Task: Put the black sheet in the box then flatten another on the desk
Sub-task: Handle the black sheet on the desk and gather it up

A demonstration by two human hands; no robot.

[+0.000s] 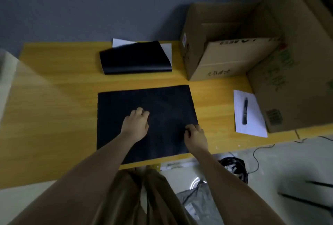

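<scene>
A large black sheet (162,104) lies flat on the wooden desk (59,98), near its front edge. My left hand (136,124) rests on the sheet's middle with the fingers curled down. My right hand (195,135) pinches the sheet at its right edge. Farther back lies a stack of black sheets (135,58) with white paper under it, its top sheet curling up. An open cardboard box (221,62) stands at the back right of the desk.
A second, larger cardboard box (295,80) stands at the right edge. In front of it lies a white paper (252,116) with a dark pen (245,110) on it. Cables and a grey bag lie on the floor below right.
</scene>
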